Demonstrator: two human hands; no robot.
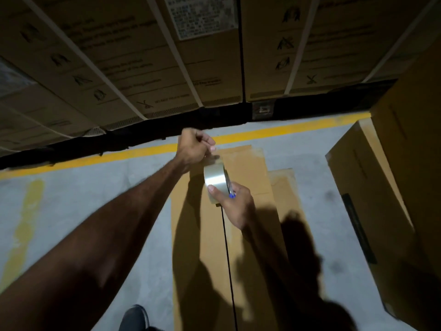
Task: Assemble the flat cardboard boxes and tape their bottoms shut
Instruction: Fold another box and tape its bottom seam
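A cardboard box (248,168) stands in front of me with its two closed flaps facing up and a dark seam (226,247) running between them. Above it my right hand (235,201) grips a roll of clear tape (214,179), together with a blue pen-like object (232,194). My left hand (193,149) is curled at the roll's far edge, pinching the tape's free end (213,157). Both hands hover over the box's far half.
Large strapped cartons (143,56) on a black pallet edge fill the back. A yellow floor line (274,132) runs across the grey concrete floor (83,194). More cardboard boxes (381,187) stand at the right. My dark shoe (134,317) shows at the bottom.
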